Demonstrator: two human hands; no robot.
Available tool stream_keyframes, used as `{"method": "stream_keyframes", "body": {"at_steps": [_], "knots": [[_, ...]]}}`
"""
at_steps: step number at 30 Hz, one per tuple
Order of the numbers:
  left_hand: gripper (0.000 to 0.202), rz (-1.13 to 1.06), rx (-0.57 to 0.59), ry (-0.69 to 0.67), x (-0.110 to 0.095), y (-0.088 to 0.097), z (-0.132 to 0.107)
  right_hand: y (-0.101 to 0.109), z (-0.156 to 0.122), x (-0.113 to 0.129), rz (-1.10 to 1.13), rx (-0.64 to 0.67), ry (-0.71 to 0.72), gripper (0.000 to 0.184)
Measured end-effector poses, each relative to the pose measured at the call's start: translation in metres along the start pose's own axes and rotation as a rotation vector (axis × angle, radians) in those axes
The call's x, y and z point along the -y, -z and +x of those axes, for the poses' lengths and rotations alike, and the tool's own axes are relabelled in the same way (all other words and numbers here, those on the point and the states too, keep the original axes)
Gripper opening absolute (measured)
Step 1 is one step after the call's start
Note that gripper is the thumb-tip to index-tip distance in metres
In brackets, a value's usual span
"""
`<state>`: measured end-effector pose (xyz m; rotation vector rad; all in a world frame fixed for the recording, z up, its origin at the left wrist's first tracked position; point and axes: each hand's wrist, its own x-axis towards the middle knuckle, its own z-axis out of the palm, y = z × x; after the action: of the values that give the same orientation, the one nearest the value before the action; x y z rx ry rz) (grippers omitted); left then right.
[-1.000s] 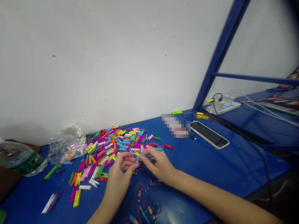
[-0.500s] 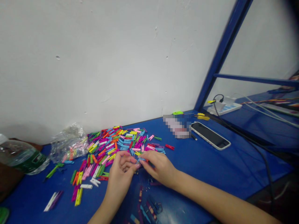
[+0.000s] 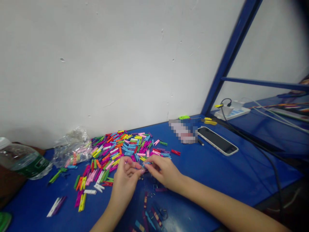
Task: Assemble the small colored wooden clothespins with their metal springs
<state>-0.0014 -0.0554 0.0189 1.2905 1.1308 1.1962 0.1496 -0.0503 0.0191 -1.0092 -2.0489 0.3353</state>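
In the head camera view, a person is working at a blue tabletop [image 3: 217, 182] with two bare hands, the left hand [image 3: 124, 180] and the right hand [image 3: 164, 174] meeting at lower centre of the frame. Both hands are partly closed, with fingers curled inward. The right hand's thumb and fingertips are pinching a small blue clothespin [image 3: 146, 163], while the left hand's curled fingertips [image 3: 140, 171] are reaching just beside it; whether they are gripping it too cannot be told.

The hands are resting at the near edge of a scattered pile of mini wooden clothespins [image 3: 116, 151] in pink, green, yellow, orange, blue and purple, which is spreading across the centre left of the frame. A white clothespin and a purple clothespin [image 3: 56, 206] are lying apart at lower left. Below the hands, at bottom centre, dark-coloured pins and small metal springs [image 3: 154, 211] are lying loose.

A crumpled clear plastic bag [image 3: 72, 151] is sitting against the wall at left, beside a plastic water bottle [image 3: 24, 161] lying at the frame's left edge. At upper right of the tabletop, a smartphone [image 3: 217, 140] is lying face up beside a pixelated patch [image 3: 182, 131]. Beyond them, a power strip [image 3: 231, 112] is standing near a blue metal frame [image 3: 229, 61], with a black cable [image 3: 272, 170] running down the right side. A white wall [image 3: 108, 64] is filling the upper frame.
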Motion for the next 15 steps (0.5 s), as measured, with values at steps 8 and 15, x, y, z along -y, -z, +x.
{"method": "stream_keyframes", "body": {"at_steps": [8, 15], "knots": [[0.032, 0.0, 0.005, 0.02, 0.003, -0.001, 0.0, -0.004, 0.001, -0.006, 0.311, 0.031, -0.197, 0.012], [0.034, -0.008, 0.001, 0.031, 0.001, -0.001, -0.001, -0.01, 0.004, -0.009, 0.654, 0.042, -0.396, 0.018]]}}
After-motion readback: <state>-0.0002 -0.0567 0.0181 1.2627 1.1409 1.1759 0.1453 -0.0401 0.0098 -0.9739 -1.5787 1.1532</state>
